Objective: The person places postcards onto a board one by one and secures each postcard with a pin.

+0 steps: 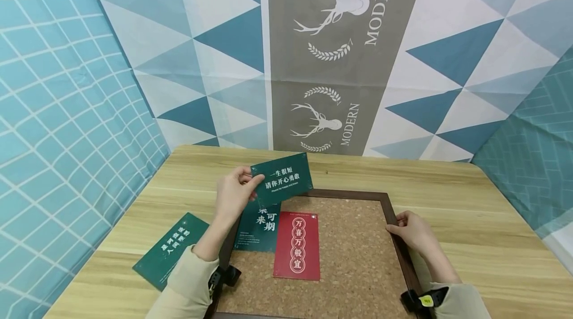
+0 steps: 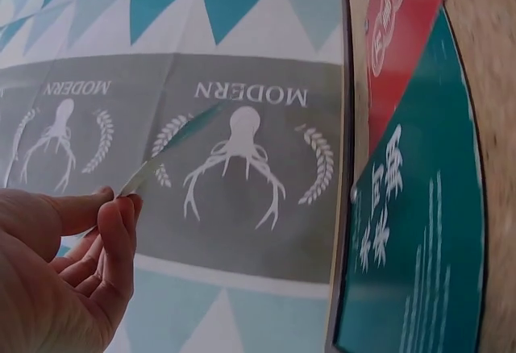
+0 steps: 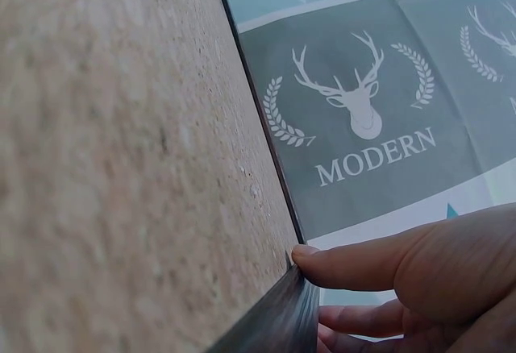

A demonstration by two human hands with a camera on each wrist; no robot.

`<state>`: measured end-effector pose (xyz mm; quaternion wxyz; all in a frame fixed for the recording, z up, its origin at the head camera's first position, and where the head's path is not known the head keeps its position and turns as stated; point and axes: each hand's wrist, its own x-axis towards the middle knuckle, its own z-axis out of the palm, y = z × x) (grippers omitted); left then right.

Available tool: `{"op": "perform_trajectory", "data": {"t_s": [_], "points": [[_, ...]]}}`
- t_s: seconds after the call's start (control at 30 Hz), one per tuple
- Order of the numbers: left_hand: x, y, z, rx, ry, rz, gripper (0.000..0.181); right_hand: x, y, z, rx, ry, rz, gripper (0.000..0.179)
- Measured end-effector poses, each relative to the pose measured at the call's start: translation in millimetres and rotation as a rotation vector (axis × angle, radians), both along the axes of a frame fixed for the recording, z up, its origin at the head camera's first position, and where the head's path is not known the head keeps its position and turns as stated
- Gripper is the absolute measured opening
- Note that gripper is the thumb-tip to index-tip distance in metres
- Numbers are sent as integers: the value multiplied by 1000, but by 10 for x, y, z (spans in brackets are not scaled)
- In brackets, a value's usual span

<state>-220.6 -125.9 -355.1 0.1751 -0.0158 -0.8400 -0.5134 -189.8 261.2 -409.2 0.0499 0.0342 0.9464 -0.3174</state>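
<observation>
My left hand (image 1: 233,193) pinches a dark green card (image 1: 286,177) with white lettering by its left end, thumb on the printed face. The card is raised over the upper left of a cork board (image 1: 358,244) with a dark wooden frame. In the left wrist view the same card (image 2: 171,147) appears nearly edge-on. My right hand (image 1: 416,233) grips the frame's right side, its thumb (image 3: 347,266) on the rim and the fingers around the outer side. A teal card (image 1: 255,239) and a red card (image 1: 297,247) lie on the cork, side by side; the raised card hides the teal card's top.
Another green card (image 1: 172,249) lies on the wooden table (image 1: 112,269) left of the board, partly behind my left sleeve. A patterned cloth (image 1: 233,60) with deer heads hangs behind the table, and blue cloths flank both sides.
</observation>
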Motion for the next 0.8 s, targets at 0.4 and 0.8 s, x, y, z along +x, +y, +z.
{"op": "perform_trajectory", "data": {"t_s": [0.4, 0.8], "points": [[-74, 232, -110, 129, -153, -85, 23, -16, 2, -11, 10, -9, -5, 46], [-106, 476, -224, 242, -307, -245, 25, -12, 0, 4, 17, -12, -6, 46]]}}
